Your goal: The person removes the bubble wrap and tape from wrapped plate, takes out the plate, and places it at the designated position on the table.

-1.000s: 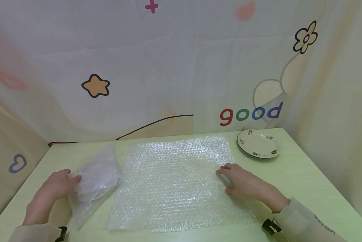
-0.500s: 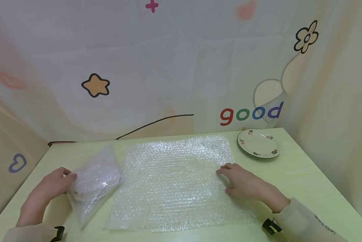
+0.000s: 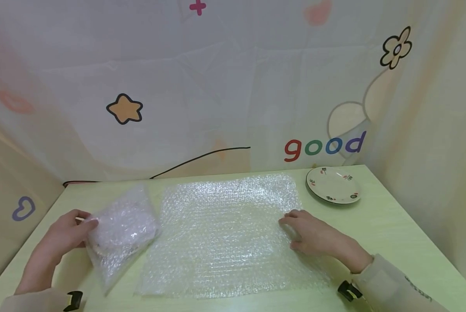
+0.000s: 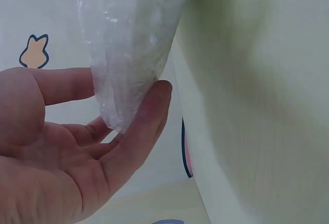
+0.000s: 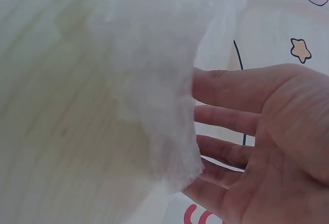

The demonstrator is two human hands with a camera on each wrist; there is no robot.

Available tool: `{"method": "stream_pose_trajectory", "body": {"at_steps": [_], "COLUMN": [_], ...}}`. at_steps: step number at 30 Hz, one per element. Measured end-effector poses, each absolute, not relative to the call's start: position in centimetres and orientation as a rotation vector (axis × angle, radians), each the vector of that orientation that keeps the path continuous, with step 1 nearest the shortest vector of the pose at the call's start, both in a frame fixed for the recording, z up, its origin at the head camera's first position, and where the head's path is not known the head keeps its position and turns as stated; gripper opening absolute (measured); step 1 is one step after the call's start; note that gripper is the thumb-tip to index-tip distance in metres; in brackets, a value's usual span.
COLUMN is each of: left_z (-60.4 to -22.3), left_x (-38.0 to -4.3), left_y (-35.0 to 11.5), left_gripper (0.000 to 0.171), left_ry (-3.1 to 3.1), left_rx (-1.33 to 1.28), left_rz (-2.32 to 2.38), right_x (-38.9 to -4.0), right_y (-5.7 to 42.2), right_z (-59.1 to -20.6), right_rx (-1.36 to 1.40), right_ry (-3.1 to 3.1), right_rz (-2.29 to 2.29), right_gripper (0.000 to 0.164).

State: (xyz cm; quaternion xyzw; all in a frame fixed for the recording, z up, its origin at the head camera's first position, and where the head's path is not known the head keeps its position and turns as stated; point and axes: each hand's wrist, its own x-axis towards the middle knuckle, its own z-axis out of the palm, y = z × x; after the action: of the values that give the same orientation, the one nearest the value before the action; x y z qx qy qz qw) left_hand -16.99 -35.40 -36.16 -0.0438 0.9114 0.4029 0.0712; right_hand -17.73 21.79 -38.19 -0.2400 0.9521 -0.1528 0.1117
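Observation:
On the left of the table, my left hand (image 3: pixel 72 232) pinches the left corner of a plate folded in bubble wrap (image 3: pixel 124 223). In the left wrist view the wrapped corner (image 4: pixel 131 44) passes between the thumb and fingers. A flat sheet of bubble wrap (image 3: pixel 225 238) covers the middle of the table. My right hand (image 3: pixel 312 234) rests at this sheet's right edge, its fingers relaxed and slightly bent. In the right wrist view the thumb and fingertips (image 5: pixel 205 88) are right at the sheet's edge.
White plates (image 3: pixel 332 185) with small floral marks stand stacked at the back right of the pale green table (image 3: pixel 389 229). A printed curtain (image 3: pixel 202 95) hangs behind the table and along both sides.
My left hand has drawn back slightly to the left, its thumb moving from over the wrapped plate to its corner. The wrapped plate tilts a little. My right hand has stayed still.

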Motion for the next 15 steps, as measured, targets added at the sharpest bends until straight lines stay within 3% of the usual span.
{"method": "stream_pose_trajectory", "body": {"at_steps": [15], "left_z": [-35.6], "left_x": [-16.9], "left_y": [-35.0], "left_gripper": [0.053], "left_ry": [2.882], "left_rx": [-0.154], "left_rz": [1.209], "right_x": [-17.5], "right_y": [23.3], "right_z": [-38.2], "right_rx": [-0.953], "right_ry": [2.763], "right_rz": [-0.309], "right_gripper": [0.057]}}
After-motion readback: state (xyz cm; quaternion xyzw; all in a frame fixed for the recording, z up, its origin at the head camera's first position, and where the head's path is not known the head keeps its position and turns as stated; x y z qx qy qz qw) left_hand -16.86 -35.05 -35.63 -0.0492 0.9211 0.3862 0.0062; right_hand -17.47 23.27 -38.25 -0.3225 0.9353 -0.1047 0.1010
